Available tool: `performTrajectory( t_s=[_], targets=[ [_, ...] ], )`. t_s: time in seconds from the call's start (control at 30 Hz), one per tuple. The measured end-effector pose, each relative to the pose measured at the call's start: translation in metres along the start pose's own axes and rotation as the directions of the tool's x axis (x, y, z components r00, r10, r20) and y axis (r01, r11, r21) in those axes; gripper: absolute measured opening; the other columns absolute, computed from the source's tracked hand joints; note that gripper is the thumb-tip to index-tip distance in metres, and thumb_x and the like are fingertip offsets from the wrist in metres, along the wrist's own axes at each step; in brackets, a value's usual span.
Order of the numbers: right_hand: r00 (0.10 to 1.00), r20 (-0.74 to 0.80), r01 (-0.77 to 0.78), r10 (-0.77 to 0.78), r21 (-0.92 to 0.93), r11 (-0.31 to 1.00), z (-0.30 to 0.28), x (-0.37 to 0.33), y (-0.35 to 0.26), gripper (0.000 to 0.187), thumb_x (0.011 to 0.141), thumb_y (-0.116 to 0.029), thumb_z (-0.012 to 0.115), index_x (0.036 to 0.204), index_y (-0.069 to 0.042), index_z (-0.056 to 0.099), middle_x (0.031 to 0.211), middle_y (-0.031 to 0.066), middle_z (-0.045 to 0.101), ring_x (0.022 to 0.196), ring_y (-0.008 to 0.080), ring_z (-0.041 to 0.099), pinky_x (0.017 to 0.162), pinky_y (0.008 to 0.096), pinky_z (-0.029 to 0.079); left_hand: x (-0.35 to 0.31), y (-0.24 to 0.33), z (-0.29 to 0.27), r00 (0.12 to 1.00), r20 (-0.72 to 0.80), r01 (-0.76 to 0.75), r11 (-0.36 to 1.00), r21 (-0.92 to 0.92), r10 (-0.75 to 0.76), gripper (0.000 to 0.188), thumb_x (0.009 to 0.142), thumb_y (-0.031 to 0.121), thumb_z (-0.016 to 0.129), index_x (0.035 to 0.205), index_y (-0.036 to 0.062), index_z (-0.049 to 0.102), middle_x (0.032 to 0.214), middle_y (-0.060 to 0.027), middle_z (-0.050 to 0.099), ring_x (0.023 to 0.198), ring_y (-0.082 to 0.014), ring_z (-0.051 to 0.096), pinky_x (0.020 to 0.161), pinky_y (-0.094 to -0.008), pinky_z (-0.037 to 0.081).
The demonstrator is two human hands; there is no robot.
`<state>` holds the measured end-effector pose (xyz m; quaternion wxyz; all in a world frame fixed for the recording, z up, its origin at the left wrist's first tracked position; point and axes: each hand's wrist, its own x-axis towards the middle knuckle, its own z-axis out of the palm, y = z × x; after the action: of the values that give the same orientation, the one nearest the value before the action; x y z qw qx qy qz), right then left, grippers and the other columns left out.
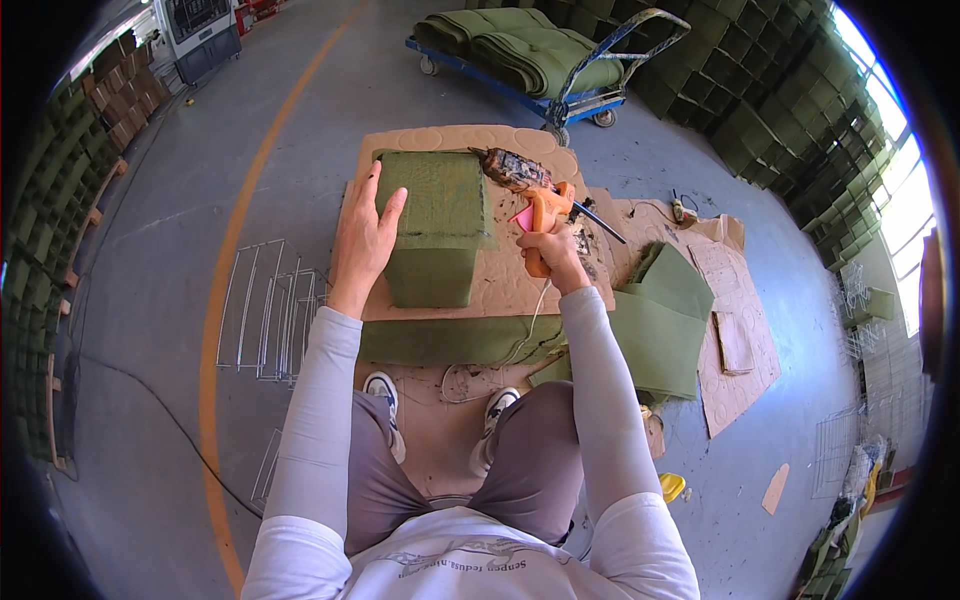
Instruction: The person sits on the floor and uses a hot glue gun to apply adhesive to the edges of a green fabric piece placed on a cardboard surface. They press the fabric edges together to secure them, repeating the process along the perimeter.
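A green fabric-like box (432, 200) stands on a cardboard-topped work surface (520, 285) in front of me. Flat against its left side, with fingers stretched out, is my left hand (370, 235). My right hand (556, 252) grips the orange handle of a hot glue gun (545, 205). The gun's dark, glue-smeared nozzle points left at the box's far right corner, and a black glue stick (600, 220) sticks out of its back. A pale cord (535, 325) hangs from the handle.
Green sheets (660, 320) lie on the floor at the right, beside cardboard pieces (735, 320). Wire frames (265, 310) stand at the left, near an orange floor line (225, 270). A blue cart (570, 95) carries folded green material. Green boxes (740, 80) are stacked behind.
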<state>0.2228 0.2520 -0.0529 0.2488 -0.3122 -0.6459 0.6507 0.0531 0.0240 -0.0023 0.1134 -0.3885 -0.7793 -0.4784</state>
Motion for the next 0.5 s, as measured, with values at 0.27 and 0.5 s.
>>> performTrajectory(
  t_s=[0.27,0.5],
  targets=[
    [0.997,0.053,0.064,-0.06,-0.064,0.996,-0.015,-0.029,-0.001,0.021,0.06,0.002,0.069,0.077,0.0,0.057,0.067,0.0055,0.058,0.055,0.0165,0.058,0.052,0.0292,0.048,0.001,-0.004,0.002,0.999,-0.003,0.052,0.998,-0.039,-0.052,0.061,0.095,0.04,0.047,0.136,-0.0037,0.038,0.14,-0.0213,0.041,0.131,-0.0322,0.039,0.108,-0.0376,0.031],
    [0.997,0.083,0.013,0.0,-0.147,0.989,-0.032,-0.066,0.007,0.018,0.059,0.001,0.068,0.074,0.002,0.058,0.064,0.0069,0.059,0.053,0.0168,0.058,0.049,0.0284,0.046,0.0,-0.004,0.003,0.999,-0.037,0.015,1.0,0.011,-0.014,0.061,0.095,0.041,0.046,0.137,-0.0026,0.037,0.133,-0.0233,0.047,0.125,-0.0351,0.044,0.103,-0.0389,0.036]
  ],
)
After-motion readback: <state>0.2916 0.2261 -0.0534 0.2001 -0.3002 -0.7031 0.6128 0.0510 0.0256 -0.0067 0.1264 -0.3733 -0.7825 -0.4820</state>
